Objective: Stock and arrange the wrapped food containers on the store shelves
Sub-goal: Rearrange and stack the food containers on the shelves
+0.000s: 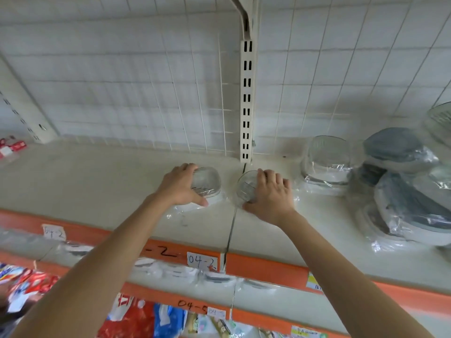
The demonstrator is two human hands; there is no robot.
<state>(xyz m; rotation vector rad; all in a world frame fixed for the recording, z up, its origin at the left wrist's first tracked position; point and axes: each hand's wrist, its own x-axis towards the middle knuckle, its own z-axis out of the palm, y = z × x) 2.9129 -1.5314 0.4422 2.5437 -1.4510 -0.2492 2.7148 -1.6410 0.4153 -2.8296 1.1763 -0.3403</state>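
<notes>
Top shelf (102, 181): pale, orange front strip, slotted upright post (246, 101) at its back; all positions referenced to this post. Right of the post, a heap of grey-lidded wrapped containers (405, 191); between heap and post, one clear wrapped container (327, 162) stands on the shelf. Just left of the post's foot, a small clear container on the left (207, 182) sits under my left hand (179, 185), fingers curled over its top, thumb along its front. Just right of the foot, a second small container (246, 186) under my right hand (272, 193), fingers slightly spread over it, thumb at its base.
</notes>
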